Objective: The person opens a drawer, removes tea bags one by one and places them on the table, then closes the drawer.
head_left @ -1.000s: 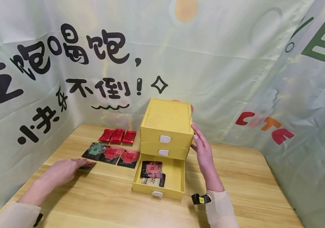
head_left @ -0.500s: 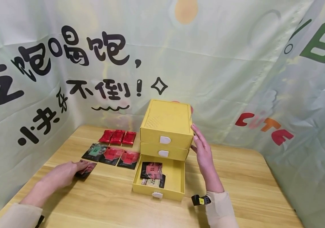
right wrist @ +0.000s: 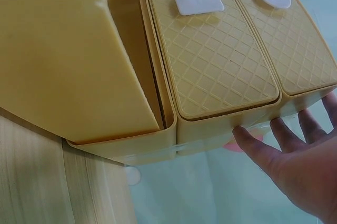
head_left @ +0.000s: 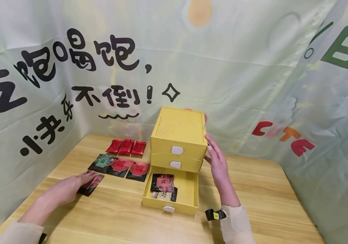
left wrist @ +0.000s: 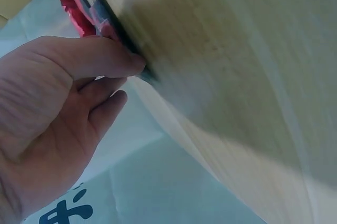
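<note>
My left hand (head_left: 64,188) pinches the edge of a black and reddish-pink sachet (head_left: 92,185), which lies on the table at the left. In the left wrist view, my thumb is at the edge of that sachet (left wrist: 108,24). My right hand (head_left: 218,165), fingers extended, rests on the right side of a yellow drawer unit (head_left: 181,127). The right wrist view shows those fingertips along the unit's side wall. Its bottom drawer (head_left: 187,184) is pulled out. Inside it, a black and pink sachet (head_left: 163,183) partly covers a cream-labelled one (head_left: 162,195).
Three shiny red packets (head_left: 126,146) form a row at the back left of the table (head_left: 253,189). In front of them lie a green-labelled sachet (head_left: 102,161) and two red-labelled sachets (head_left: 120,165). A printed cloth (head_left: 238,74) hangs behind the table.
The sachet under my left hand has come down from a tilted position to nearly flat, slightly toward me, and more of its face shows. My right hand stays against the unit.
</note>
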### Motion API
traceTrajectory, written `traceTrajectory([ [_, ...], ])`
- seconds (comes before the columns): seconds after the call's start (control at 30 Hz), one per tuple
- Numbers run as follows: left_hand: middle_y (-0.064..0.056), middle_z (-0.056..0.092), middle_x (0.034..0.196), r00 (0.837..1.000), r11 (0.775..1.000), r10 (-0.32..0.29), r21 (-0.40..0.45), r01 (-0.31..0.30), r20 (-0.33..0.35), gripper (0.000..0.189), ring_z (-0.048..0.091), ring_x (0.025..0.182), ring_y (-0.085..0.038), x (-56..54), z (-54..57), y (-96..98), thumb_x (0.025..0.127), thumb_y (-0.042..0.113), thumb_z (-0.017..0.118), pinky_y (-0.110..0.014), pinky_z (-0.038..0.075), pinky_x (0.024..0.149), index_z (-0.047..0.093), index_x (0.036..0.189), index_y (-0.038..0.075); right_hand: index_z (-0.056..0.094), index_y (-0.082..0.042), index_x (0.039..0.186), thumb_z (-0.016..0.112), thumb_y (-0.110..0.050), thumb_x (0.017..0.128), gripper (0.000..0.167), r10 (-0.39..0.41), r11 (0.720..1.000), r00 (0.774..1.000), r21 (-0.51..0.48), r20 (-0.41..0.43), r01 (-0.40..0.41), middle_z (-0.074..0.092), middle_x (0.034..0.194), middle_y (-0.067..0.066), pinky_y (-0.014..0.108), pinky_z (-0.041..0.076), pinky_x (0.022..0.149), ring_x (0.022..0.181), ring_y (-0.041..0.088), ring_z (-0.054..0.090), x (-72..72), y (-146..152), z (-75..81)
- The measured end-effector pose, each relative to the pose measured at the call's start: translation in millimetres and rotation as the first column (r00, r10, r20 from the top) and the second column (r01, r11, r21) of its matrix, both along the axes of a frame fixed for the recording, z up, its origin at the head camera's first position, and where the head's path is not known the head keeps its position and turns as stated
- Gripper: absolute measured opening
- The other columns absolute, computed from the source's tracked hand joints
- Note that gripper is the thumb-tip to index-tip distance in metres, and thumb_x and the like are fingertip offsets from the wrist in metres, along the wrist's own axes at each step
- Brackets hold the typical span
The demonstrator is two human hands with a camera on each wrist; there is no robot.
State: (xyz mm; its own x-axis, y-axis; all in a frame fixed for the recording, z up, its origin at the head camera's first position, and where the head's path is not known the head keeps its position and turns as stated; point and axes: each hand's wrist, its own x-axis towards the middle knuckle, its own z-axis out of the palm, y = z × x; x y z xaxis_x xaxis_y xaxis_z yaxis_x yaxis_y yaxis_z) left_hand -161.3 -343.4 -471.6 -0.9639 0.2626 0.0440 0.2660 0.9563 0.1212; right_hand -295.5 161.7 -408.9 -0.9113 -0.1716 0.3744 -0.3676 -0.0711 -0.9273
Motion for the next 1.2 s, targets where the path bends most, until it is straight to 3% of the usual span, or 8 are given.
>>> traceTrajectory([
  [0.3,-0.033,0.055,0.144,0.999,0.999,-0.010,0.048,0.013,-0.051,0.085,0.059,0.123,-0.054,5.2,9.2,5.8,0.063,-0.023,0.067,-0.064,0.052,0.095,0.058,0.145,-0.001,0.045,-0.018,0.159,0.045,-0.032,0.112,0.048,-0.009,1.000,1.000,-0.001,-0.003,0.009,0.035,0.167,-0.010,0.062,0.037,0.117,0.152,0.016,0.033,0.7,-1,1.1],
  [0.47,-0.028,0.055,0.147,0.981,0.996,-0.054,0.057,0.066,-0.184,0.079,0.060,0.125,-0.049,7.3,17.9,16.6,0.072,0.000,0.087,-0.061,0.056,0.092,0.058,0.145,0.000,0.045,-0.018,0.158,0.046,-0.032,0.112,0.048,-0.006,1.000,1.000,-0.002,-0.003,0.006,0.035,0.166,-0.010,0.063,0.036,0.117,0.152,0.016,0.032,0.5,-1,1.5],
  [0.6,-0.022,0.059,0.145,0.938,0.993,-0.076,0.063,0.103,-0.337,0.074,0.065,0.120,-0.044,8.0,22.9,30.9,0.080,0.018,0.088,-0.060,0.057,0.091,0.058,0.146,0.004,0.045,-0.019,0.159,0.045,-0.032,0.112,0.048,-0.002,1.000,1.000,0.001,-0.009,0.002,0.035,0.167,-0.011,0.063,0.036,0.117,0.153,0.015,0.032,0.3,-1,0.6],
  [0.8,-0.015,0.062,0.143,0.854,0.980,-0.095,0.104,0.171,-0.511,0.072,0.073,0.100,-0.033,5.5,29.8,50.9,0.084,0.022,0.084,-0.056,0.061,0.083,0.056,0.150,0.012,0.044,-0.020,0.159,0.044,-0.033,0.113,0.048,-0.003,1.000,1.000,0.015,-0.003,0.003,0.034,0.167,-0.011,0.063,0.036,0.117,0.153,0.017,0.031,0.0,1,-1.0],
  [0.97,-0.014,0.063,0.140,0.796,0.963,-0.108,0.137,0.234,-0.596,0.060,0.071,0.106,-0.035,-0.6,34.6,64.2,0.103,0.050,0.058,-0.055,0.061,0.084,0.056,0.149,0.013,0.044,-0.022,0.159,0.043,-0.034,0.113,0.048,-0.007,1.000,1.000,0.027,0.006,0.007,0.033,0.167,-0.012,0.063,0.036,0.117,0.153,0.017,0.032,0.4,2,-1.0],
  [1.07,-0.013,0.065,0.137,0.760,0.956,-0.118,0.134,0.261,-0.639,0.066,0.073,0.093,-0.024,-4.9,38.1,74.7,0.106,0.060,0.042,-0.049,0.062,0.079,0.061,0.144,0.010,0.044,-0.022,0.160,0.043,-0.034,0.113,0.048,-0.006,1.000,1.000,0.024,0.005,0.006,0.033,0.167,-0.011,0.063,0.036,0.117,0.153,0.017,0.032,0.8,2,-0.6],
  [1.1,-0.013,0.066,0.136,0.751,0.954,-0.123,0.132,0.270,-0.649,0.067,0.072,0.085,-0.019,-6.3,39.3,78.5,0.106,0.060,0.039,-0.045,0.063,0.075,0.062,0.142,0.009,0.044,-0.022,0.160,0.043,-0.034,0.113,0.049,-0.008,1.000,1.000,0.024,0.005,0.008,0.033,0.167,-0.011,0.062,0.036,0.117,0.153,0.017,0.033,0.8,1,-0.6],
  [1.2,-0.012,0.067,0.132,0.732,0.950,-0.138,0.119,0.288,-0.667,0.068,0.071,0.085,-0.017,-10.0,42.6,89.5,0.106,0.061,0.038,-0.042,0.063,0.074,0.066,0.137,0.007,0.044,-0.021,0.159,0.043,-0.034,0.113,0.049,-0.009,1.000,1.000,0.020,0.007,0.009,0.034,0.167,-0.011,0.062,0.037,0.117,0.153,0.017,0.033,0.7,1,-0.3],
])
